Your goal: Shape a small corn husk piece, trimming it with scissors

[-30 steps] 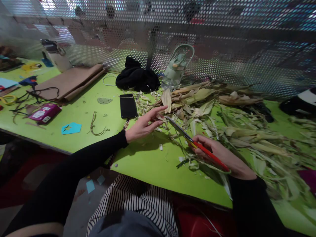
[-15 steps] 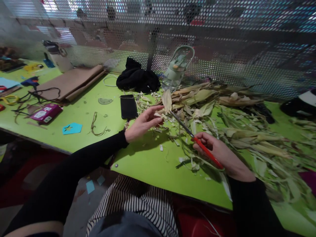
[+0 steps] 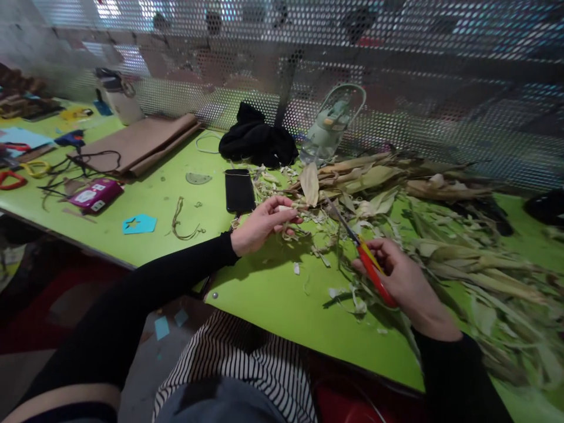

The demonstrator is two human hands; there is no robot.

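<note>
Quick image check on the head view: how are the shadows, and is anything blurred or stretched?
Head view: soft shadow on the table below the left hand; head view: scissors fairly clear, husks toward the right edge smeared; head view: left sleeve looks stretched toward the lower corner.

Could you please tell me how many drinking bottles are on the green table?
2: a white, dark-lidded bottle at back left, by the folded brown sheet, and a pale green, loop-handled bottle beside the bunched black cloth. Others may be hidden.
</note>
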